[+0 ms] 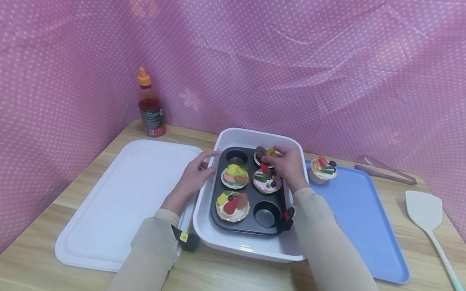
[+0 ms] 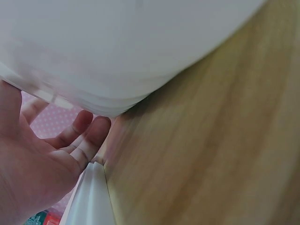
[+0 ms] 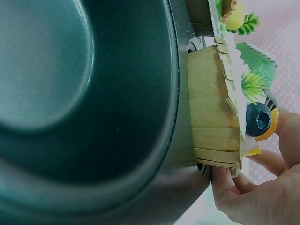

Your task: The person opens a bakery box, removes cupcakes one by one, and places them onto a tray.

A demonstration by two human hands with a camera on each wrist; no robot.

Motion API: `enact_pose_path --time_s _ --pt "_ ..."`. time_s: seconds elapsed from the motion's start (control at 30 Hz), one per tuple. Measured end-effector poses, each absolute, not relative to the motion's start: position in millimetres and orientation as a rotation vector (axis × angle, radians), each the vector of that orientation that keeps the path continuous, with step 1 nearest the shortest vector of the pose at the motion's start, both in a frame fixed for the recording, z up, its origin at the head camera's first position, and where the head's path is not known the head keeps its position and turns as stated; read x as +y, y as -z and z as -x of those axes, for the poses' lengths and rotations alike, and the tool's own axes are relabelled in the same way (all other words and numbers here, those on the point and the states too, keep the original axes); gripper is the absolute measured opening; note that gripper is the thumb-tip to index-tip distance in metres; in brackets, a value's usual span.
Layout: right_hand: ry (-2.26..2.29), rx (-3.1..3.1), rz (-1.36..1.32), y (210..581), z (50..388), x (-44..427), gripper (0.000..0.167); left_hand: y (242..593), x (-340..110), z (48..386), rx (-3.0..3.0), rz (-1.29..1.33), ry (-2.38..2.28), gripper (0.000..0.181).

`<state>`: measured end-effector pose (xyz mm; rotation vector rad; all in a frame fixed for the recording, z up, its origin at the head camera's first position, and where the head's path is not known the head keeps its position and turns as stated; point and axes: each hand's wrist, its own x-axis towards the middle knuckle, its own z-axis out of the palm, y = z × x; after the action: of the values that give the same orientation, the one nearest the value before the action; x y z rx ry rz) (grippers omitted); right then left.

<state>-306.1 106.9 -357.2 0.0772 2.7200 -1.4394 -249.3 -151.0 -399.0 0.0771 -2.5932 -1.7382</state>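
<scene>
A dark muffin tin (image 1: 247, 230) lies inside a white basin (image 1: 250, 250). Several cupcakes with fruit toppings sit in its cups, among them a cream one with a strawberry (image 1: 232, 207) at front left. My right hand (image 1: 290, 167) pinches the back-right cupcake (image 1: 260, 154), which has a brown topping, between thumb and fingers. In the right wrist view, a cupcake in a pleated tan case (image 3: 213, 108) stands before that hand and partly hides the fingers. My left hand (image 1: 192, 174) is at the basin's left rim, fingers loosely bent and holding nothing.
A white lid-like tray (image 1: 127, 201) lies left of the basin, a blue tray (image 1: 365, 227) right of it. Another cupcake (image 1: 322, 170) stands on the blue tray. A sauce bottle (image 1: 151, 108) is at back left; tongs (image 1: 385, 174) and a spatula (image 1: 425, 211) are on the right.
</scene>
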Motion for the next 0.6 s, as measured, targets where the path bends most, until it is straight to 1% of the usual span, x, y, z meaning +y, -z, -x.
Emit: enact_pose_path --time_s 0.6 --pt "1.452 2.710 -0.080 358.4 307.4 109.0 0.063 398.4 -149.7 248.9 -2.581 -0.072 1.729 0.053"
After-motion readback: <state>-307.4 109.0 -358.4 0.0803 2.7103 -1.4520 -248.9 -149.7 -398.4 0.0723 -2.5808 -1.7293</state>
